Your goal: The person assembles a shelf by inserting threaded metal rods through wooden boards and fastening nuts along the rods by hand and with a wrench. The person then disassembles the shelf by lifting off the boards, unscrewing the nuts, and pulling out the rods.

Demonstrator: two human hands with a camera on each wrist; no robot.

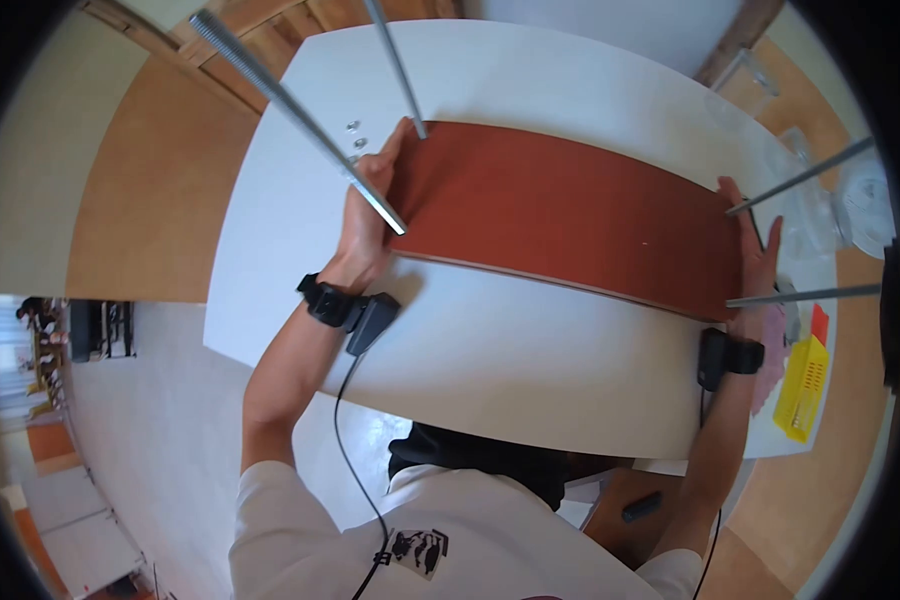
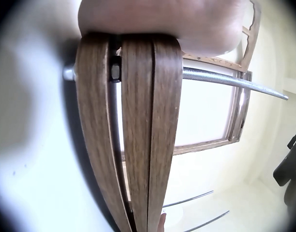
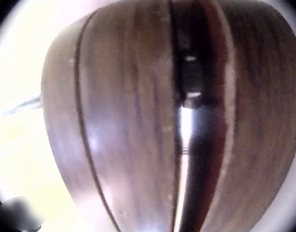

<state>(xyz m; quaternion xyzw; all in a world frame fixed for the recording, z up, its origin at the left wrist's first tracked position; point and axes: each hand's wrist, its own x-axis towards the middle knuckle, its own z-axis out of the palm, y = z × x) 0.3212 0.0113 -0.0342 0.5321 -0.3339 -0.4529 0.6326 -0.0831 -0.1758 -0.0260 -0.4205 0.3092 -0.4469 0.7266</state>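
A stack of reddish-brown boards [image 1: 560, 225] lies on the white table between both hands. Edge-on in the left wrist view, the upper two boards [image 2: 150, 125] sit together, and a gap with a nut [image 2: 115, 70] in it separates them from the lowest board [image 2: 97, 111]. Threaded rods [image 1: 305, 125] rise at the corners. My left hand [image 1: 368, 215] presses along the left end, near two rods. At the right end my right hand [image 1: 755, 250] touches the boards, fingers straight and spread, partly hidden behind the stack. Close up, the board edges [image 3: 128, 111] fill the right wrist view.
Small nuts or washers [image 1: 358, 143] lie left of the boards. A yellow basket [image 1: 802, 390], a pink cloth [image 1: 770, 350] and clear plastic containers [image 1: 865, 205] are on the right. The table's front edge [image 1: 530, 445] runs close before the body. Cables hang from both wrist cameras.
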